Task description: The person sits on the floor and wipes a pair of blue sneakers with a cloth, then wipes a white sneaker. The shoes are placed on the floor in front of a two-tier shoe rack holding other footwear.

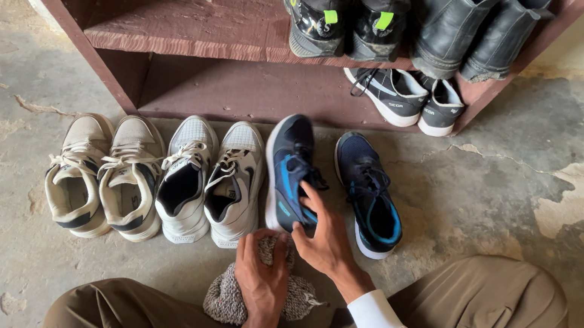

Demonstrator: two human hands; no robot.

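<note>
On the cracked concrete floor (538,145) before me stand a beige pair (104,176) and a white pair (213,180) of sneakers. My left hand (262,282) is closed around a knitted grey cloth (227,301) between my knees. My right hand (323,238) grips the heel of the left navy-and-blue sneaker (289,171); its mate (368,194) stands just beside. Tilted like this, I judge the shoe could slip and knock the white pair. On the maroon shelf (199,14), black sneakers carry small bright green heel tabs (330,16).
</note>
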